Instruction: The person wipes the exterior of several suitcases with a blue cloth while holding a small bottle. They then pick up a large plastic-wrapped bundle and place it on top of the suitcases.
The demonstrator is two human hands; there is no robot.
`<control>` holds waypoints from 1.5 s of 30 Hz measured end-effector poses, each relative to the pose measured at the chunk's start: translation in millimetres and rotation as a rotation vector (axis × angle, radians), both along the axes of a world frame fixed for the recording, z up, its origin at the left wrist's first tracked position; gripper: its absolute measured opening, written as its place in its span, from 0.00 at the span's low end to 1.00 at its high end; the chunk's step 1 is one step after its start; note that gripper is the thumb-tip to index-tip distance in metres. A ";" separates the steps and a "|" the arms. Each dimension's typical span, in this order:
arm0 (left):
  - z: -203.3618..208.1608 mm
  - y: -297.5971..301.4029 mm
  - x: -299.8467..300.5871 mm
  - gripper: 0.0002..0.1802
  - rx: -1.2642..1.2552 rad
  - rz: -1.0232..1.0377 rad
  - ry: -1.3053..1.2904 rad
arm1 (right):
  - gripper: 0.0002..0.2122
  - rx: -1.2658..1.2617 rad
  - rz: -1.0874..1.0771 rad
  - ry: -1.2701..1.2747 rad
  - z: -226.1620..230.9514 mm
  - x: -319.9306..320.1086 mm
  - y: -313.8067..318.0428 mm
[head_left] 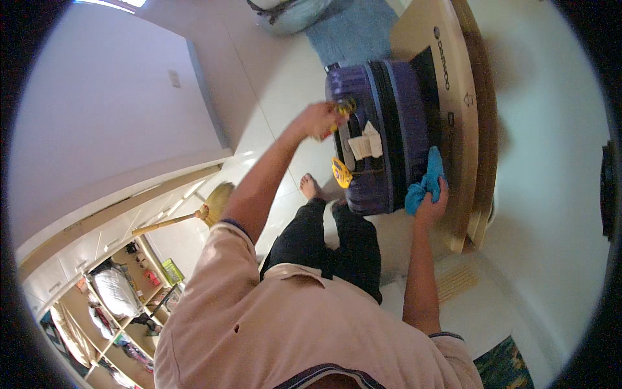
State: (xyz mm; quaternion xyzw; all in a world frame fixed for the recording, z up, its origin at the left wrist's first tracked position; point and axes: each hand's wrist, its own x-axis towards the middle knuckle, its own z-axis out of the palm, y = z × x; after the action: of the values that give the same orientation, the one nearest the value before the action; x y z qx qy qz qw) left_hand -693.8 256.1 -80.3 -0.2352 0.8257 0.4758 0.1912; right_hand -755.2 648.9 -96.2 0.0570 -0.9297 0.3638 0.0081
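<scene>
A dark purple hard-shell suitcase (405, 104) stands in front of me, with a black zip band and a grey handle on the side toward me. My left hand (320, 121) is closed at the suitcase's left part, on a small yellow and black thing (346, 107) whose kind I cannot make out. A round yellow tag (341, 172) and a pale paper label (366, 144) hang by the handle. My right hand (433, 202) grips a bunched blue cloth (424, 183) at the suitcase's near right edge.
Large flat cardboard boxes (463, 129) lean on the wall right of the suitcase. Behind it lie a blue mat (353, 32) and a bulky bag (295, 16). A straw broom (210, 207) is at my left, beyond it open shelves (120, 324) with clothes. My bare foot (310, 187) is near the suitcase.
</scene>
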 end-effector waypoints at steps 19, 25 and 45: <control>51.6 277.3 142.6 0.30 0.294 0.737 0.228 | 0.21 0.399 2.154 -0.167 26.4 -162.6 -271.8; 51.4 312.2 143.8 0.27 0.313 0.812 0.133 | 0.20 0.214 1.909 0.222 22.5 -200.4 -312.4; 49.8 306.0 169.5 0.26 0.234 1.208 0.364 | 0.18 0.139 1.694 0.082 45.5 -19.4 38.8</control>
State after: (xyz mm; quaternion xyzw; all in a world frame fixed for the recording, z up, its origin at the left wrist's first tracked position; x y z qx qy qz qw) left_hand -524.3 562.1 -30.5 -0.5519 0.5096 0.6191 -0.2290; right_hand -774.6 687.7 -50.8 0.7470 -0.5925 0.1867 -0.2369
